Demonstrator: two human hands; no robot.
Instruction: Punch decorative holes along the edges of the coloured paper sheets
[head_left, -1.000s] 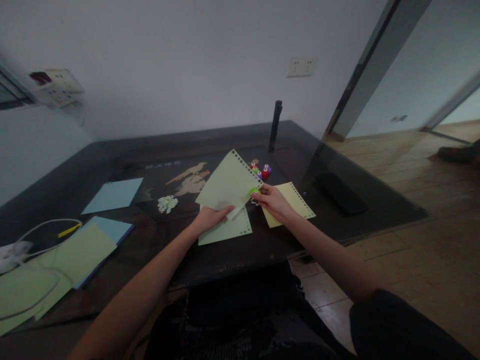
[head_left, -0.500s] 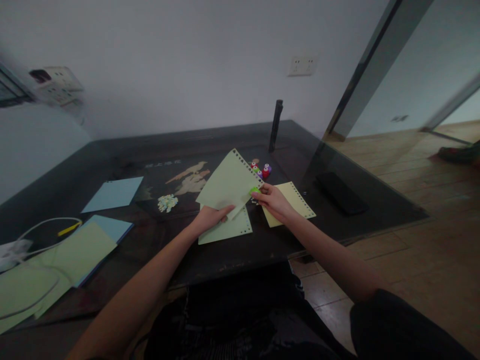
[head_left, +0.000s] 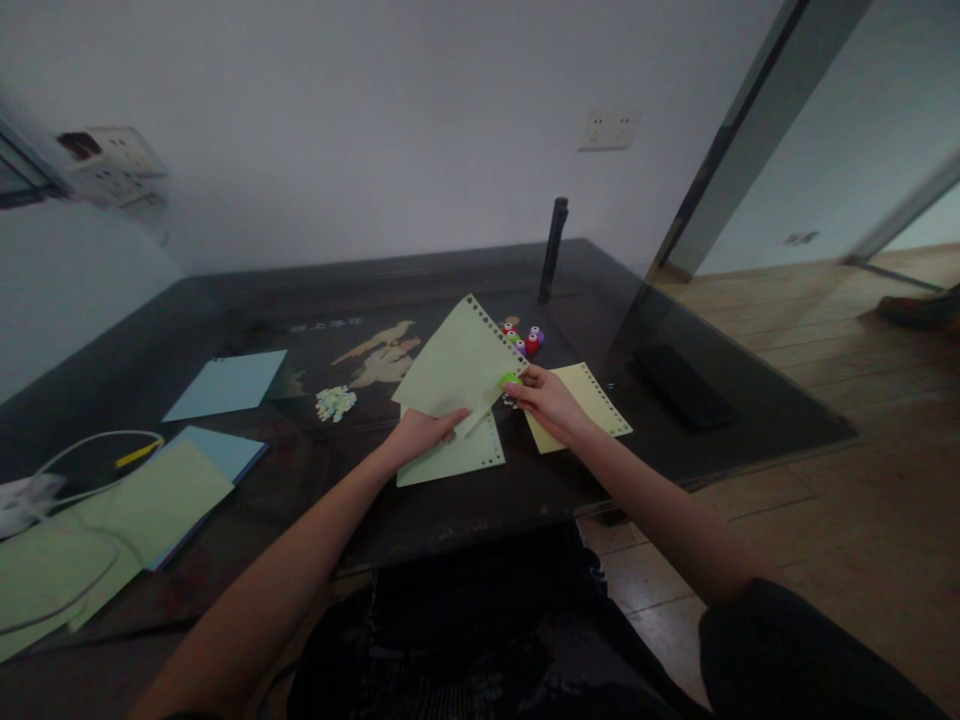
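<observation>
Green sheet [head_left: 457,365] tilted, long axis up-right, left hand [head_left: 420,435] pinching corner, right hand [head_left: 547,400] grip squeezing green punch [head_left: 510,379]

Open dark table [head_left: 525,490] surface lies along the near edge, between the two forearms and to the right of the yellow sheet [head_left: 589,400]. Beyond the right hand [head_left: 547,400], a cluster of small coloured punches [head_left: 525,340] and an upright dark post [head_left: 553,250] block the far centre. A black flat object [head_left: 679,385] occupies the right side. Stacked sheets [head_left: 150,505] and a white cable [head_left: 82,450] fill the left.
</observation>
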